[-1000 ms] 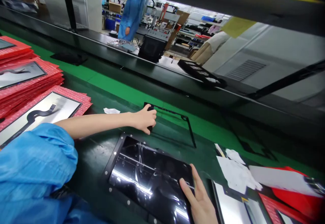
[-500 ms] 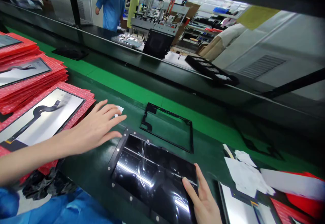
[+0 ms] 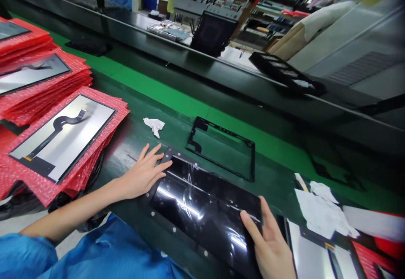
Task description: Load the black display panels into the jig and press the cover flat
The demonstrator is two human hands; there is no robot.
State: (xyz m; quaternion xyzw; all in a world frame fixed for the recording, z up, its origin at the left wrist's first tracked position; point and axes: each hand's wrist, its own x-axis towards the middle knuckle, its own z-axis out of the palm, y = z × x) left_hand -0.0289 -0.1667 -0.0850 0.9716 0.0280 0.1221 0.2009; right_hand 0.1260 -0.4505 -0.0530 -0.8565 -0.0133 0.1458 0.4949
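Note:
A glossy black display panel [image 3: 209, 211] lies in front of me in a dark frame dotted with round silver spots, possibly magnets. My right hand [image 3: 268, 245] grips the panel's right end, thumb on the glass and fingers around the edge. My left hand [image 3: 147, 173] rests at the frame's left end, fingers spread over its upper left corner and holding nothing. Just beyond that hand is a crumpled white tissue [image 3: 154, 125]. An open black rectangular bezel [image 3: 225, 169] lies on the bench behind the panel.
To the left, silver-backed display panels with ribbon cables [image 3: 76, 138] lie on stacks of red bubble-wrap sheets [image 3: 117, 116]. White cloths [image 3: 316, 213] and another silver-backed panel [image 3: 311, 253] are at right. A raised dark ledge [image 3: 177, 66] runs behind the green-topped bench.
My left hand has come down from above the bench onto the frame's left end. The white tissue, partly behind its fingers before, shows fully. My right hand keeps its grip.

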